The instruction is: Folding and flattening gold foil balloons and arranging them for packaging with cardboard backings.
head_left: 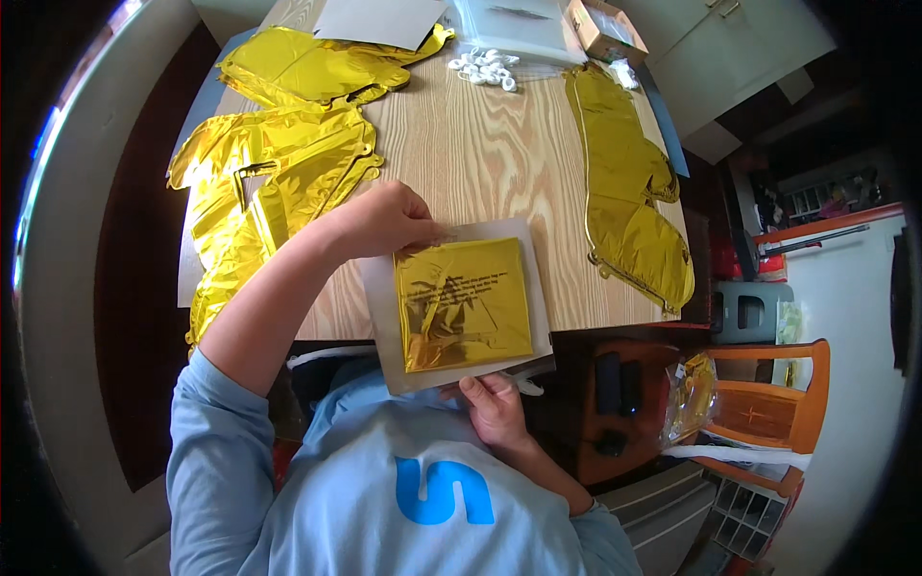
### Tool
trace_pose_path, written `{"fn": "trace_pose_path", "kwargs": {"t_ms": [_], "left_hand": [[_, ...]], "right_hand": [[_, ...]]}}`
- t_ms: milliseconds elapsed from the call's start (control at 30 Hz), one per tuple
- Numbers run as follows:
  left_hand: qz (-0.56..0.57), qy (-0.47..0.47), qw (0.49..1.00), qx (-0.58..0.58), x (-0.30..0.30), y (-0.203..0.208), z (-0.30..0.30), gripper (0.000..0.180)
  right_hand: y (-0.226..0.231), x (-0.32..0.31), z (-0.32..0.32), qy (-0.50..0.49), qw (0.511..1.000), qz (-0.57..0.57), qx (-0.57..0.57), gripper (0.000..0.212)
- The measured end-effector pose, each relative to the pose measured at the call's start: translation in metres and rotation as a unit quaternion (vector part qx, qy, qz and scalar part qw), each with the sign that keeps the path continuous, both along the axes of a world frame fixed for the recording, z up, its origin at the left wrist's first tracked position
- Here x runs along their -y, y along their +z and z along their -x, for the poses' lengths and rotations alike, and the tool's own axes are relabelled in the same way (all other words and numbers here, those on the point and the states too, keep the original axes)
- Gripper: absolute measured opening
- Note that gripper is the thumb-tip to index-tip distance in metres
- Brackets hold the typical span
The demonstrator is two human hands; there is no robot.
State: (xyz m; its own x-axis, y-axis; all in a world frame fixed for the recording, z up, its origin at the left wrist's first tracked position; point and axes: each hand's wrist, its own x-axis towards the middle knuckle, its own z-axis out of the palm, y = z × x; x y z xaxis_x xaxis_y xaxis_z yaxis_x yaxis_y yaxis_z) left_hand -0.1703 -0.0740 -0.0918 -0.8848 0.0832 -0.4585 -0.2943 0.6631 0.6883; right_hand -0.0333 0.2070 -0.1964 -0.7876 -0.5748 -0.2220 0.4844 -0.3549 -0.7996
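A folded gold foil sheet [466,326] lies against a pale grey card [382,331], seemingly inside a clear printed plastic bag. This flat package tilts over the table's near edge, close to my body. My left hand [389,219] is closed in a pinch at its top left edge. From below, my right hand [496,408] grips the bottom edge, thumb in front and the other fingers partly hidden behind.
Flat gold foil balloons [298,67] spread over the table's left side; another foil balloon [624,182] lies at the right. Small white coils [485,67], clear bags [519,29] and a cardboard box [607,34] sit at the back. A wooden chair [812,394] stands right.
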Motion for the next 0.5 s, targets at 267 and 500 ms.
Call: {"fn": "trace_pose_path", "kwargs": {"t_ms": [267,500], "left_hand": [[-0.038,0.052,0.998,0.003,0.0025,-0.0073,-0.0003,0.031],[-0.014,0.051,0.998,-0.027,-0.0041,-0.0022,-0.0032,0.031]], "right_hand": [[-0.0048,0.0007,-0.0016,-0.015,0.999,-0.024,-0.022,0.021],[-0.0072,0.0019,-0.0027,-0.022,1.000,-0.004,-0.003,0.023]]}}
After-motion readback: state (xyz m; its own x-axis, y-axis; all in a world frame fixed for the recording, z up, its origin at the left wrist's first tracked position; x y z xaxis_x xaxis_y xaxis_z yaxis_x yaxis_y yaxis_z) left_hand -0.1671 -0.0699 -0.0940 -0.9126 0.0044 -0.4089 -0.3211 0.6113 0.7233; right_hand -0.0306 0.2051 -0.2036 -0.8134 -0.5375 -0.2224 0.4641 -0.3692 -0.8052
